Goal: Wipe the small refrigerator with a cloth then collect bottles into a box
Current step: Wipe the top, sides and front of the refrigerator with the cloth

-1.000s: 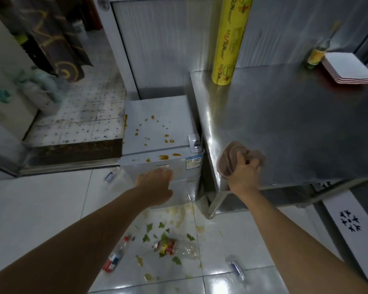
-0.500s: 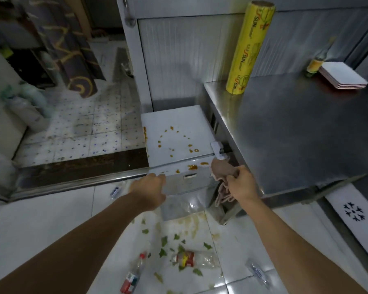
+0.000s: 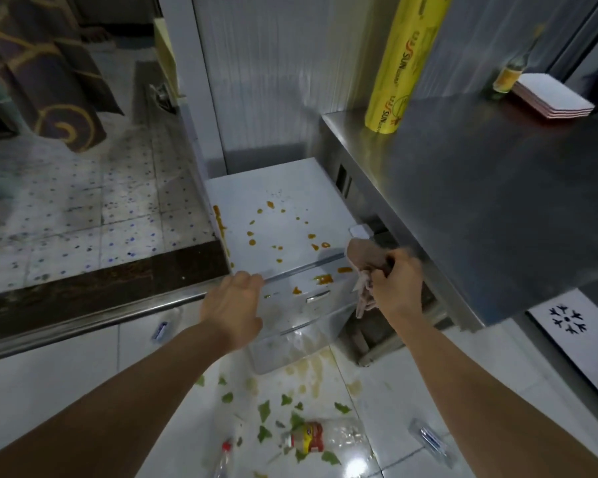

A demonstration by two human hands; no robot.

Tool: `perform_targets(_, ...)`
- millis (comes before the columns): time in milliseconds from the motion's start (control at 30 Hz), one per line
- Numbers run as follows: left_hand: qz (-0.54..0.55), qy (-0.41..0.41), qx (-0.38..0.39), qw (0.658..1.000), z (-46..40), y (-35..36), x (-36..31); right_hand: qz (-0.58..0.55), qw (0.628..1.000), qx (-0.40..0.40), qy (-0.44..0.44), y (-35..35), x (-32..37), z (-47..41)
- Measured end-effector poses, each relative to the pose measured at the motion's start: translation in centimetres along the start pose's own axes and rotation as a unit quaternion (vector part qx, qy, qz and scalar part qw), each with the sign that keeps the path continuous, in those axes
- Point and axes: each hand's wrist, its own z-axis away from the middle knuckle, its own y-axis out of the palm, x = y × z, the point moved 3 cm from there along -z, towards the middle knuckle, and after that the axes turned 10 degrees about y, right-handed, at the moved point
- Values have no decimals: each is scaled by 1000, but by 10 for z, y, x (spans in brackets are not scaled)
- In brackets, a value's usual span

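The small white refrigerator (image 3: 283, 201) stands low between a doorway and a steel table, its top and front spattered with orange stains. My right hand (image 3: 396, 284) grips a crumpled brownish cloth (image 3: 366, 262) at the fridge's front right corner. My left hand (image 3: 233, 307) rests with relaxed fingers against the fridge's front left top edge. On the white floor tiles lie plastic bottles: a crushed one with a red and yellow label (image 3: 320, 439), one with a red cap (image 3: 223, 458), a clear one at the right (image 3: 430, 441) and another by the threshold (image 3: 161, 329).
The steel table (image 3: 491, 188) at the right carries a tall yellow roll of wrap (image 3: 403, 63), a glass bottle (image 3: 510, 70) and a stack of white plates (image 3: 551, 96). Green leaf scraps (image 3: 265, 410) and a yellowish spill (image 3: 311, 369) lie before the fridge. A dark raised threshold (image 3: 94, 294) crosses at the left.
My right hand has carried the cloth off the steel table's edge down to the fridge's front right corner. My left hand stays at the fridge's front left edge. The view has drawn closer.
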Motion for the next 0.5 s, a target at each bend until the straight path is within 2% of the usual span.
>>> perform_targets(133,-45,-15,-14,999,-35,25,13,34,997,-34,-56,31,-2,-42)
perform_targets(300,-81,-28,-22,996,-55,51,25,227,967,-8,-119,71,-25,-75)
perform_targets(500,-59,-16,-112,992,-63,61,33,286,941,1,-179,100,-39,-91)
